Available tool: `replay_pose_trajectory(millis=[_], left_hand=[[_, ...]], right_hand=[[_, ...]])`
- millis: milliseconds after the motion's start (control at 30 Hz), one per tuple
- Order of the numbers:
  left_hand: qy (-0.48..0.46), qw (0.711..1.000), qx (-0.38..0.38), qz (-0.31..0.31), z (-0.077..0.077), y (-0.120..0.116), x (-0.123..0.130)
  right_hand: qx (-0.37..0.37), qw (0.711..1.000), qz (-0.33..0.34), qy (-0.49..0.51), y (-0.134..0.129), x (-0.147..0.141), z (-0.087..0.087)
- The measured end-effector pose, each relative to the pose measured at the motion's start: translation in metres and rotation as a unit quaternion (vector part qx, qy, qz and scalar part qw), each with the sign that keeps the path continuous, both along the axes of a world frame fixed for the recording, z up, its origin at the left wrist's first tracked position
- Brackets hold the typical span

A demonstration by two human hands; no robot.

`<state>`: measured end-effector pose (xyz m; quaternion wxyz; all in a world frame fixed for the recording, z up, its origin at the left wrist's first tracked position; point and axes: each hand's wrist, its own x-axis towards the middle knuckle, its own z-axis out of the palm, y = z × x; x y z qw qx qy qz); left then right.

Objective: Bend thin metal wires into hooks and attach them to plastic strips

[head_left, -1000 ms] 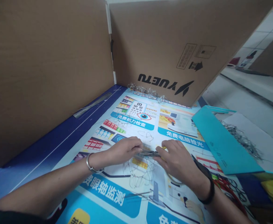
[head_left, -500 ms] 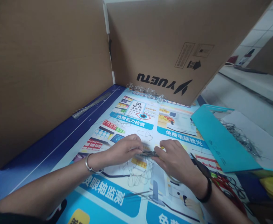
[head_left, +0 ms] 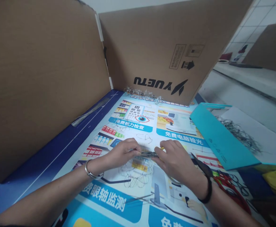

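Pliers (head_left: pixel 149 154) with grey jaws and a bit of yellow handle are gripped in my right hand (head_left: pixel 175 159). Their jaws point left, toward my left hand (head_left: pixel 125 153). Thumb and fingertips of that hand are pinched together at the tip of the jaws, apparently on a thin wire too fine to make out clearly. Bent loops of thin wire (head_left: pixel 136 176) lie on the printed poster (head_left: pixel 147 143) just below the hands. Another small wire piece (head_left: pixel 144 137) rests above them.
Cardboard walls (head_left: pixel 149 37) stand behind and left. Tangled wire (head_left: pixel 142 93) lines the back wall's foot. A turquoise folder (head_left: pixel 213 138) at right holds a wire heap (head_left: pixel 240 134). Red-handled tools (head_left: pixel 232 189) and a dark blade (head_left: pixel 200 164) lie by my right forearm. Straight wires (head_left: pixel 90 112) lie left.
The view has shifted slightly. Both hands keep nearly the same pose, with the pliers still between them at the left fingertips.
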<state>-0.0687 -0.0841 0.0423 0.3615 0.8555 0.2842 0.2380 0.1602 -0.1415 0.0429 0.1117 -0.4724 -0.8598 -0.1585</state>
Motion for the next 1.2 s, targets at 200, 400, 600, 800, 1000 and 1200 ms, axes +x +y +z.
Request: replay_pose_trajectory(millis=[200,400,600,800,1000,1200], left_hand=[[0.0,1.0,-0.015,0.003,-0.0029,0.0003,0.0],[0.0,0.999,-0.037,0.005,-0.0039,0.0014,0.0015],[-0.016,0.998,-0.056,0.024,-0.0069,0.0027,0.0016],[-0.023,0.998,-0.057,0.02,-0.0052,0.0023,0.002],[-0.04,0.998,-0.041,-0.019,-0.0078,0.0033,0.0006],[-0.024,0.999,-0.045,-0.019,-0.0077,0.0024,0.0011]], right_hand=[[-0.003,1.0,0.004,0.004,-0.0006,-0.0022,-0.0011],[0.004,1.0,0.014,0.006,-0.0008,-0.0033,-0.0025],[0.005,1.0,-0.003,0.011,-0.0008,-0.0028,-0.0024],[0.005,1.0,-0.003,0.013,-0.0007,-0.0031,-0.0028],[-0.002,1.0,0.002,0.008,-0.0006,-0.0046,-0.0038],[0.017,1.0,0.017,-0.003,-0.0016,-0.0054,-0.0031]])
